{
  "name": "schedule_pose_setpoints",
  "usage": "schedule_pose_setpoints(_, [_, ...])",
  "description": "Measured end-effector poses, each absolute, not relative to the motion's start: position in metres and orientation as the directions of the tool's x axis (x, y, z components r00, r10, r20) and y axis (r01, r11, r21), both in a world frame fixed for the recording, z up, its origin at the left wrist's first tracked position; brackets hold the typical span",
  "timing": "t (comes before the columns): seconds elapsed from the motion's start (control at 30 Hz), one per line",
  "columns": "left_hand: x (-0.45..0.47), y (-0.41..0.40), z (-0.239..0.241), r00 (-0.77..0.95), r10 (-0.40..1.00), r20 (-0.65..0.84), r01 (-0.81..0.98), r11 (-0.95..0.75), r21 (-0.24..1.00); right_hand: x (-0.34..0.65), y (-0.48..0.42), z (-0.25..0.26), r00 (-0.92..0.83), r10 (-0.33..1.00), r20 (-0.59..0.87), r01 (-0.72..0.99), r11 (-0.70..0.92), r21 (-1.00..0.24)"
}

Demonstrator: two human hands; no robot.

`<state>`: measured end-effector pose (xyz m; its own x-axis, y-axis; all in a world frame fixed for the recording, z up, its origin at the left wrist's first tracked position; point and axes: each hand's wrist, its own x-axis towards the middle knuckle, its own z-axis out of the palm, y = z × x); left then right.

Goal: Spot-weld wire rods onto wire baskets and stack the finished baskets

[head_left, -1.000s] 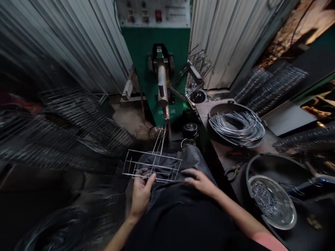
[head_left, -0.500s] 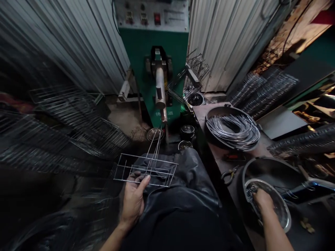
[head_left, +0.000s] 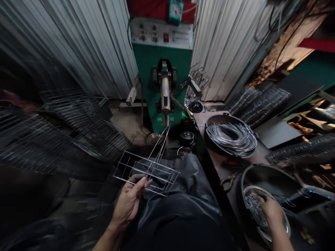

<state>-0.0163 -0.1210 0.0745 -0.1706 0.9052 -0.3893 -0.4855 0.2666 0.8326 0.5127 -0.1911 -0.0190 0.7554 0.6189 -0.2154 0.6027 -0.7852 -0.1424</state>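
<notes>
My left hand [head_left: 130, 199] grips the near edge of a wire grid frame [head_left: 146, 170] and holds it above my lap, which is covered by a dark apron [head_left: 183, 195]. Long wires on the frame run up toward the green welding machine [head_left: 163, 75] ahead. My right hand [head_left: 270, 210] is down in a shallow metal bowl [head_left: 267, 213] of small wire pieces at my right. Its fingers curl into the pieces; what they hold is hidden.
Stacks of finished wire racks [head_left: 65, 129] fill the left side. On the bench at my right sit a pan of coiled wire [head_left: 230, 134], pliers [head_left: 228, 179] and a black pan [head_left: 272, 176]. Small metal bowls [head_left: 187, 136] stand by the machine's foot. Corrugated sheet walls stand behind.
My right hand left my lap and reached right into the metal bowl. My left hand kept the wire frame and tilted it slightly, raising its far end toward the machine.
</notes>
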Motion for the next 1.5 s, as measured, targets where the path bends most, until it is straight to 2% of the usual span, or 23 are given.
schedule_pose_setpoints(0.1, [-0.018, -0.107, 0.077, -0.099, 0.938, -0.333, -0.423, 0.263, 0.867, 0.463, -0.163, 0.008, 0.643, 0.764, -0.049, 0.643, -0.574, -0.507])
schedule_pose_setpoints(0.17, [-0.015, -0.096, 0.070, -0.069, 0.949, -0.307, -0.383, 0.259, 0.887, 0.415, -0.138, 0.012, 0.510, 0.858, -0.063, 0.559, -0.387, -0.734])
schedule_pose_setpoints(0.27, [-0.005, -0.082, 0.047, -0.069, 0.948, -0.309, -0.350, 0.267, 0.898, 0.346, -0.109, -0.009, 0.275, 0.949, -0.156, 0.417, -0.264, -0.870])
schedule_pose_setpoints(0.37, [0.001, -0.076, 0.016, -0.107, 0.943, -0.316, -0.325, 0.267, 0.907, 0.312, -0.103, -0.041, 0.113, 0.987, -0.110, 0.485, -0.152, -0.861])
schedule_pose_setpoints(0.47, [0.000, -0.078, -0.004, -0.101, 0.954, -0.283, -0.295, 0.243, 0.924, 0.318, -0.110, -0.055, -0.011, 0.996, -0.088, 0.624, -0.062, -0.779])
schedule_pose_setpoints(0.6, [-0.002, -0.080, -0.005, -0.111, 0.957, -0.267, -0.268, 0.230, 0.936, 0.336, -0.102, -0.032, -0.117, 0.973, -0.197, 0.836, -0.010, -0.548])
schedule_pose_setpoints(0.67, [0.001, -0.081, -0.003, -0.140, 0.949, -0.283, -0.281, 0.236, 0.930, 0.330, -0.084, -0.010, -0.122, 0.977, -0.176, 0.870, 0.020, -0.492])
schedule_pose_setpoints(0.73, [0.004, -0.081, -0.002, -0.168, 0.941, -0.294, -0.308, 0.234, 0.922, 0.310, -0.058, 0.012, -0.141, 0.987, -0.083, 0.827, 0.071, -0.557])
schedule_pose_setpoints(0.8, [0.008, -0.083, -0.004, -0.191, 0.934, -0.301, -0.340, 0.225, 0.913, 0.281, -0.028, 0.028, -0.189, 0.982, -0.025, 0.716, 0.121, -0.688])
schedule_pose_setpoints(0.9, [0.010, -0.087, -0.009, -0.247, 0.925, -0.289, -0.361, 0.189, 0.913, 0.235, 0.011, 0.038, -0.246, 0.969, -0.020, 0.495, 0.108, -0.862])
schedule_pose_setpoints(0.97, [0.009, -0.089, -0.011, -0.303, 0.916, -0.261, -0.346, 0.149, 0.926, 0.211, 0.025, 0.037, -0.266, 0.963, -0.045, 0.356, 0.054, -0.933])
schedule_pose_setpoints(1.13, [0.004, -0.089, -0.010, -0.348, 0.918, -0.188, -0.292, 0.084, 0.953, 0.190, 0.028, 0.030, -0.259, 0.965, -0.033, 0.192, 0.018, -0.981])
schedule_pose_setpoints(1.5, [-0.009, -0.055, 0.003, -0.245, 0.952, -0.185, -0.226, 0.130, 0.965, 0.196, 0.051, 0.029, -0.190, 0.982, -0.024, 0.107, -0.003, -0.994])
